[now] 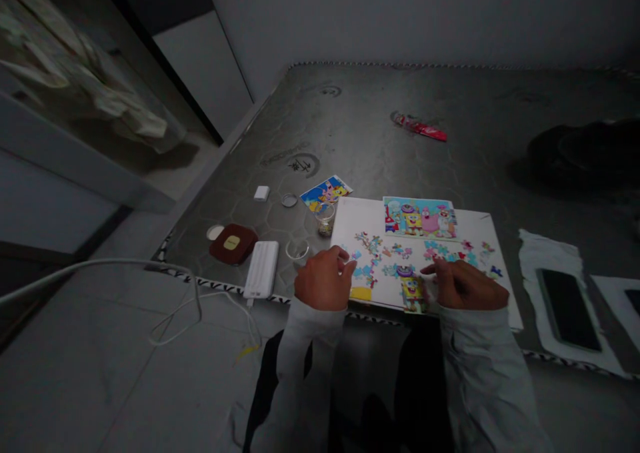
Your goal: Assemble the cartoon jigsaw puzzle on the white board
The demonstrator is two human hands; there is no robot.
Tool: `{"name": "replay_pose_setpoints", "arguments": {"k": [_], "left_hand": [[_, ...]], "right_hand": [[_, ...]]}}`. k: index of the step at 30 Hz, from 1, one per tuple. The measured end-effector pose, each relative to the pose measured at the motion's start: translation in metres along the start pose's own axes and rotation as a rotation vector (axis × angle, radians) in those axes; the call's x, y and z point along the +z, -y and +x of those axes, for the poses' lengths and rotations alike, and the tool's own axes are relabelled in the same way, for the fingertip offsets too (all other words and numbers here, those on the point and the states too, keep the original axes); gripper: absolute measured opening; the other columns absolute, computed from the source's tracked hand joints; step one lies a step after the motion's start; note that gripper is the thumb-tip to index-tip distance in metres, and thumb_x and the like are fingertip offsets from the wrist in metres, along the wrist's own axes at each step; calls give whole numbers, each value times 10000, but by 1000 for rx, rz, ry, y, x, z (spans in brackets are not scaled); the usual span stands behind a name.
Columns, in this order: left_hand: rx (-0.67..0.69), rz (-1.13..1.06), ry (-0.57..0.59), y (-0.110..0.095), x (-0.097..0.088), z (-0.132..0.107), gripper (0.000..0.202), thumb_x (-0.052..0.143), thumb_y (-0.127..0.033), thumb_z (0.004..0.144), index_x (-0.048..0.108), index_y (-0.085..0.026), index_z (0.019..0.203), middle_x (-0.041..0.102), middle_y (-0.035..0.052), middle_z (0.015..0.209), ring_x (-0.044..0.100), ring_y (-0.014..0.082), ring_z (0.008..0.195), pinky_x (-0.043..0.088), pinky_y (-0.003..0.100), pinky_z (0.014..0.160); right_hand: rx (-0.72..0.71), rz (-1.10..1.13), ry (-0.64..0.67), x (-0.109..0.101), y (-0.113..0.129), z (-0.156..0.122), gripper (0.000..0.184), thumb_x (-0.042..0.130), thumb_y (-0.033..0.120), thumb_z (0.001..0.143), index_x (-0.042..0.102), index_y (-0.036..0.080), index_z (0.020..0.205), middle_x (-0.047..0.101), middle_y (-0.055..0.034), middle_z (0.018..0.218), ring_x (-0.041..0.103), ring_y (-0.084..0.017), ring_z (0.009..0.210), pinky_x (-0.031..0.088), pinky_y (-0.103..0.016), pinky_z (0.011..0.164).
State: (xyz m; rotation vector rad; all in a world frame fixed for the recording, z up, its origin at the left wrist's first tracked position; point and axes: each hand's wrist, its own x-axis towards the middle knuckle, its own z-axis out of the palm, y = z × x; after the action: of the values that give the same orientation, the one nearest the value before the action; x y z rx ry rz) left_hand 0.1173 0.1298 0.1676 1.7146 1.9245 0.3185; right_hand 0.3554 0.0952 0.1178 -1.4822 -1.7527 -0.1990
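A partly joined jigsaw puzzle (412, 286) with a yellow cartoon figure lies at the near edge of a white board (357, 213). Loose puzzle pieces (369, 242) are scattered over the board, several of them light blue. My left hand (324, 278) is curled over the board's left edge, thumb and forefinger close together; whatever they may hold is too small to make out. Just right of the joined part, my right hand (465, 285) hovers with fingers bent in a pinch, their contents hidden. A picture card (420, 218) of the cartoon characters lies at the board's far side.
Left of the board are a clear jar (325, 221), a lid (289, 200), a second picture card (327, 192), a white power bank (261, 269) with a cable, and a brown case (234, 244). A phone (567, 310) lies at right. Farther back is a red wrapper (420, 127).
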Motion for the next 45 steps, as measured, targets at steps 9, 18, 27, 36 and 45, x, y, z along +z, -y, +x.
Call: {"name": "replay_pose_setpoints", "arguments": {"k": [9,18,27,36,45], "left_hand": [[178,-106,-121,2,9,3,92,677,-280,938,749,-222,934,755,-3,862,695,157,813,425,280,719],[234,-93,-72,4,17,7,93,665,-274,942,736,-220,916,741,-13,840,674,142,780,398,270,694],[252,-67,-60,7,19,9,118,649,-297,944,741,-223,933,742,-8,836,672,148,782,394,277,695],[246,-70,-73,11,17,9,82,668,-269,930,738,-232,947,740,-15,885,682,153,831,412,279,720],[425,-1,4,3,21,7,170,577,-277,994,731,-251,1061,763,8,1066,706,185,976,502,286,797]], "right_hand": [[-36,9,-65,-16,10,2,489,476,226,1083,756,175,686,630,18,561,538,-80,458,329,-248,464],[-18,44,-51,-15,7,1,481,473,182,1070,747,165,676,646,18,580,556,-76,461,352,-235,463],[24,-1,-66,-14,13,1,522,466,193,1074,747,172,635,638,21,545,574,-82,457,369,-241,476],[42,-43,-74,-13,18,2,531,495,211,1057,717,208,575,645,32,541,555,-86,450,344,-247,469],[19,-18,-62,-10,15,0,534,520,192,1048,694,205,543,643,35,541,563,-78,444,349,-248,469]]}}
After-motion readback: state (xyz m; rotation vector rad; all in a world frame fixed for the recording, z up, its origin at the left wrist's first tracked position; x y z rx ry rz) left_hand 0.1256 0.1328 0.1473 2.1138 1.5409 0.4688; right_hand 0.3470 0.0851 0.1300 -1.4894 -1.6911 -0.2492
